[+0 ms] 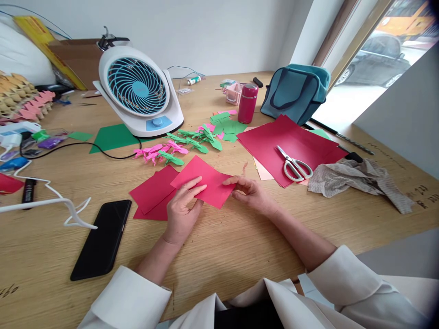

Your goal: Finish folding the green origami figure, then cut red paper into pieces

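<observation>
A square sheet of red paper [209,176] is raised a little off the table between my two hands. My left hand [185,205] grips its near left side, fingers on top and thumb underneath. At its right corner, my right hand [252,192] pinches the edge between thumb and fingers. Under and to the left of it lie darker red sheets [151,196], partly covered by my left hand. Folded green paper pieces [195,141] and pink ones [151,153] lie in a heap just beyond. Scissors with white handles [293,167] rest on large red sheets [267,141] to the right.
A white fan [174,114] stands at the back left. Behind the sheets are a red flask [247,104] and a blue bag [291,96]. A black phone [103,240] lies near left under a white stand arm [68,208]. A crumpled cloth [350,178] sits right.
</observation>
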The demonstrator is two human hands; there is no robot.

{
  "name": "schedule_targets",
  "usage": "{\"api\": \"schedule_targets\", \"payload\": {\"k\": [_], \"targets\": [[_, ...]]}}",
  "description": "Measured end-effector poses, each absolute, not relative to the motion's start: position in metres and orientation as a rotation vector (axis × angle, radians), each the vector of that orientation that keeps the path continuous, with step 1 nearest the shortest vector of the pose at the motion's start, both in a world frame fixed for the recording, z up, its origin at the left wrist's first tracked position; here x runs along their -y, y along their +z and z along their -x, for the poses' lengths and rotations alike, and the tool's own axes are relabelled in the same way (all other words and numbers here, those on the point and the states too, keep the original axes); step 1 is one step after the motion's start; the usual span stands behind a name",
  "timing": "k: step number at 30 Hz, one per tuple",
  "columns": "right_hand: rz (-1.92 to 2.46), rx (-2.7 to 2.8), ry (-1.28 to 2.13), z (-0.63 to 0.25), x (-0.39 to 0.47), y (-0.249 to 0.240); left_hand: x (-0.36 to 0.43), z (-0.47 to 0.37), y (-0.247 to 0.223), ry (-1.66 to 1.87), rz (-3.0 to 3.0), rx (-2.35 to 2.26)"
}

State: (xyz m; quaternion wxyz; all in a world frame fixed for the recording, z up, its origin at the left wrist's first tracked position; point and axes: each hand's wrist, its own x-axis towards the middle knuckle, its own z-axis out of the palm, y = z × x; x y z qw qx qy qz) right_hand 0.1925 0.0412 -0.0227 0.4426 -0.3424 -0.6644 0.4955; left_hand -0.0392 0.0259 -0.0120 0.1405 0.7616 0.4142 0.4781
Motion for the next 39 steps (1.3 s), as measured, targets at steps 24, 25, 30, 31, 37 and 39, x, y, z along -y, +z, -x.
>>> {"api": "schedule_targets", "payload": {"k": [24,25,30,31,37,39], "targets": [[0.777,2.085,0.661,-0.195,-0.032,-0.005,-0.031,0.045,-0.001,1.196,-2.501,-1.457],[0.752,2.103,0.685,-0.194,-0.03,-0.004,-0.031,0.045,0.0,1.144,-2.531,-1.439],[0.713,2.148,0.748,-0.192,-0.028,-0.004,-0.034,0.049,-0.005,0.902,-2.563,-1.492],[0.717,2.145,0.76,-0.193,-0.028,-0.005,-0.035,0.049,-0.007,0.888,-2.548,-1.506],[0.695,2.066,0.914,-0.191,-0.03,-0.008,-0.037,0.048,-0.01,0.885,-2.5,-1.451],[0.7,2.02,0.986,-0.19,-0.03,-0.009,-0.036,0.046,-0.008,0.886,-2.507,-1.405]]}}
